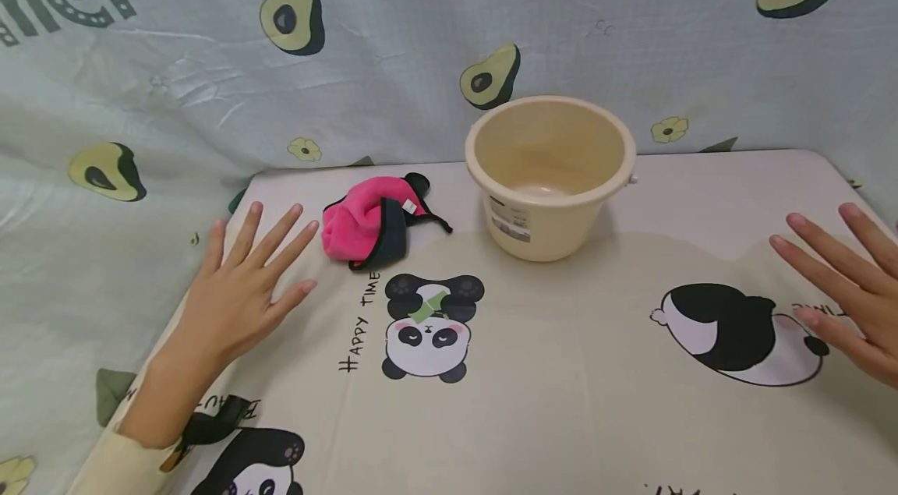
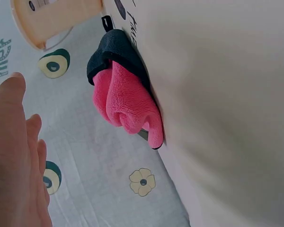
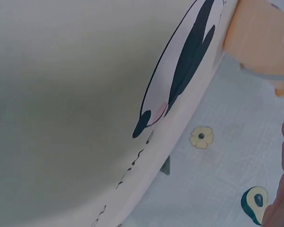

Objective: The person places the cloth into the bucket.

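My left hand is spread above the left side of the table, fingers straight, holding nothing. Just right of its fingertips lies a crumpled pink cloth with dark trim, a small white tag and a thin dark strap; its full shape is folded away. In the left wrist view the pink cloth sits beyond the hand. A cream plastic bucket stands upright at the back, right of the cloth. At the right edge my right hand is spread with straight fingers, touching no object, partly cut off by the frame.
The table has a pale cover printed with pandas and lettering. Behind and to the left hangs a light curtain with avocado prints, close to the table's back edge. A black strap circles the left wrist.
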`<state>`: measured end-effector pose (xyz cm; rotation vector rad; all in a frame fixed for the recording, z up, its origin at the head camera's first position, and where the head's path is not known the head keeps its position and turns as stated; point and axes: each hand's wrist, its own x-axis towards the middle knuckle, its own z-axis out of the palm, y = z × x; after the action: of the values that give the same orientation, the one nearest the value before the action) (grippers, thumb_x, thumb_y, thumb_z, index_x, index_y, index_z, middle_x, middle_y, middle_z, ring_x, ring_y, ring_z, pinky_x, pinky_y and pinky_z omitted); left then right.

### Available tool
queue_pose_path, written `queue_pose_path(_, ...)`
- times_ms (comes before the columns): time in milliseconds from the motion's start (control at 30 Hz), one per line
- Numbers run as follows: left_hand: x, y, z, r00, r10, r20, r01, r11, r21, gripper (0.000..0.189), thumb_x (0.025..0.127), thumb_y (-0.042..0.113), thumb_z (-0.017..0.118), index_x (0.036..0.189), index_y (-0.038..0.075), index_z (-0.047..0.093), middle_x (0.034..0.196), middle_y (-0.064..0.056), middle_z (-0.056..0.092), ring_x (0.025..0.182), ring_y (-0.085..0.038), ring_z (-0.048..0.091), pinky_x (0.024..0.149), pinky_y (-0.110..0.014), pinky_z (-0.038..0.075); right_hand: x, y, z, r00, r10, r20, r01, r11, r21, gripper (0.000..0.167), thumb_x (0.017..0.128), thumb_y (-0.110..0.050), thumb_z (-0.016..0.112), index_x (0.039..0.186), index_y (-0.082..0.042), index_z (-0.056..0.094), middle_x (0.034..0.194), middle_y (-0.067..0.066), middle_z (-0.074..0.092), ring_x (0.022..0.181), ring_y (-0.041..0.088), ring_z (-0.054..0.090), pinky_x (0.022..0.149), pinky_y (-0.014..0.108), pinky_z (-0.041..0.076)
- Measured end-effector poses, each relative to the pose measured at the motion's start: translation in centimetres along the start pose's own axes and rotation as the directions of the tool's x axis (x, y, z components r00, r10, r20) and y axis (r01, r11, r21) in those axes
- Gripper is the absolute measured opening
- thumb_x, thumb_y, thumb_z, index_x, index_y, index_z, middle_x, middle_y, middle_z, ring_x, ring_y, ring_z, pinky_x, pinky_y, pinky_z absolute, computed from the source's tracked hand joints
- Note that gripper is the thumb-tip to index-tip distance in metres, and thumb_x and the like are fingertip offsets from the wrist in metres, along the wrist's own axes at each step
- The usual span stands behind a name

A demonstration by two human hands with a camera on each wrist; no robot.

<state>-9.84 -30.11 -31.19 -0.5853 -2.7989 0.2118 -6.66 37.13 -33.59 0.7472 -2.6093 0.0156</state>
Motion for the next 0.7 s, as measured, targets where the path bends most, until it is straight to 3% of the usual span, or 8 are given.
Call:
queue_pose_path(200, 0.5, 0.1, -0.4, 1.000, -0.013, -0.007, 0.013, 1.000, -0.021, 0.078, 0.098, 0.058, 0.048, 0.164, 0.031, 0.017, 0.172, 0.003, 0.006, 0.157, -0.033, -0.006, 0.122, -0.059, -0.009, 0.7, -0.9, 0.1, 0.997, 0.054, 0.048, -0.054, 0.998, 0.010, 0.082, 0.095, -0.080, 0.021, 0.164, -0.037, 0.006, 0.171, -0.005, -0.001, 0.157, 0.034, -0.006, 0.122, 0.060, -0.009)
queue_pose_path(433, 1.6, 0.2, -0.6, 0.999, -0.012, -0.031, 0.011, 0.999, -0.040, 0.074, 0.100, 0.066, 0.035, 0.164, 0.031, 0.019, 0.172, 0.003, 0.006, 0.157, -0.032, -0.008, 0.122, -0.060, -0.009, 1.9, -1.4, 0.3, 0.999, 0.022, 0.038, -0.022, 1.000, 0.015, 0.078, 0.097, -0.078, 0.017, 0.164, -0.038, 0.009, 0.172, -0.003, 0.002, 0.157, 0.032, -0.004, 0.123, 0.057, -0.007)
queue_pose_path(700, 3.3, 0.5, -0.8, 0.999, 0.016, -0.038, -0.019, 0.998, -0.067, 0.073, 0.100, 0.064, 0.037, 0.164, 0.032, 0.019, 0.172, 0.002, 0.008, 0.157, -0.033, -0.006, 0.122, -0.062, -0.006, 3.2, -1.6, 0.4, 0.994, 0.025, 0.104, -0.027, 0.999, 0.019, 0.077, 0.100, -0.071, 0.029, 0.164, -0.035, 0.006, 0.172, -0.002, -0.003, 0.157, 0.032, -0.009, 0.123, 0.056, -0.010)
